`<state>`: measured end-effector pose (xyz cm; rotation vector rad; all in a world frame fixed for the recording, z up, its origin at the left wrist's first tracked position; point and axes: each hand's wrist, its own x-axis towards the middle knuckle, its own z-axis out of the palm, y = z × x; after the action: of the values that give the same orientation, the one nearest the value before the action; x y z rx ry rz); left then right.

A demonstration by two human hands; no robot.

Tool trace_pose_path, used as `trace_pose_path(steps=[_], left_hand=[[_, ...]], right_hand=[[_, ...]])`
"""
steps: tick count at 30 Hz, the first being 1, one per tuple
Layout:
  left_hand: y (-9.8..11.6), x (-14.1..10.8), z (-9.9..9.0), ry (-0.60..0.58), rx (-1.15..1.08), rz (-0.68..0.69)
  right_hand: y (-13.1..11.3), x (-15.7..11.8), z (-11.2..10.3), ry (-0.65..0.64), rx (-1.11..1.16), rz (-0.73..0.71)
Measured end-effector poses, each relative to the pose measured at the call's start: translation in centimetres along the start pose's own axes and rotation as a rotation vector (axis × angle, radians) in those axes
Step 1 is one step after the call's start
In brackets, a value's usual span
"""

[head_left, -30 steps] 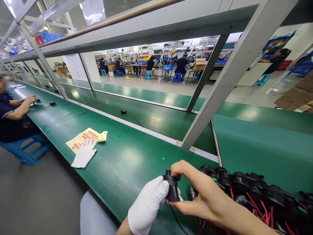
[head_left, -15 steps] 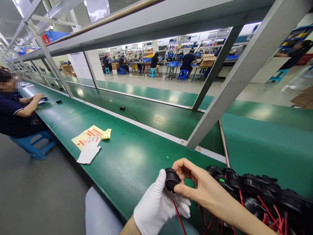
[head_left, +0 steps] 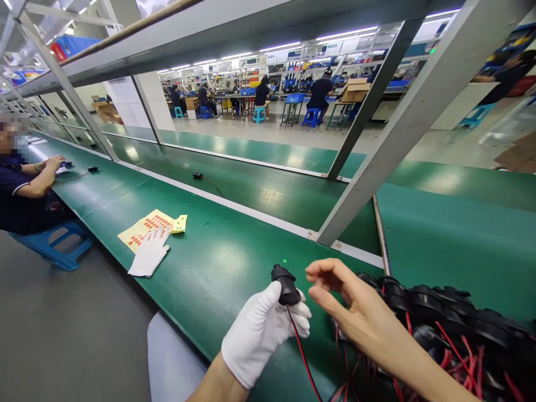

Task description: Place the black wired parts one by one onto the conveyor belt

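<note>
In my white-gloved left hand (head_left: 263, 329) is a black buzzer (head_left: 286, 286), stepped and round, pinched between thumb and fingers and tilted. A red and black wire pair (head_left: 302, 354) trails down from it. My bare right hand (head_left: 347, 296) hovers just to the right of the buzzer, thumb and fingers parted and nothing seen between them. Under and behind my right forearm lies a heap of similar black buzzers (head_left: 427, 304) with tangled red wires. A small green dot sticker (head_left: 285, 261) lies on the bench beyond the held buzzer.
A white glove (head_left: 149, 254) partly covers a yellow sticker sheet (head_left: 133, 231) on the green bench (head_left: 221, 251). A slanted metal post (head_left: 368, 162) rises ahead, below an overhead shelf. One black connector (head_left: 197, 175) with a cable lies farther back. A co-worker (head_left: 25, 184) sits at left.
My right hand has let go of the buzzer and drawn slightly right, its fingers opening. My left hand has shifted a little left and up, turning the buzzer so its narrower end shows.
</note>
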<state>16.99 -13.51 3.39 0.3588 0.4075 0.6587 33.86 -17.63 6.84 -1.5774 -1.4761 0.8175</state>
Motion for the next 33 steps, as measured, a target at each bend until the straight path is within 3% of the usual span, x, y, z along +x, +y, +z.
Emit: trace_pose_path(steps=[2, 6, 9, 16, 21, 33], left_hand=[[0.4, 0.0, 0.2, 0.041, -0.017, 0.048], [0.8, -0.3, 0.5, 0.1, 0.0, 0.125], [0.8, -0.3, 0.7, 0.111, -0.001, 0.162], [0.7, -0.6, 1.0, 0.153, 0.036, 0.279], [0.7, -1.3, 1.1, 0.215, 0.127, 0.342], [1.2, -1.4, 1.6, 0.201, -0.05, 0.337]], right_hand=[[0.0, -0.8, 0.1, -0.075, 0.009, 0.077], [0.0, -2.4, 0.7, -0.423, 0.212, 0.24], [0.2, -3.1, 1.4, -0.517, 0.385, 0.338], [-0.9, -2.8, 2.5, -0.587, 0.605, 0.445], [-0.7, -2.7, 2.9, -0.537, 0.683, 0.379], [-1.0, -2.6, 3.2, -0.448, 0.655, 0.279]])
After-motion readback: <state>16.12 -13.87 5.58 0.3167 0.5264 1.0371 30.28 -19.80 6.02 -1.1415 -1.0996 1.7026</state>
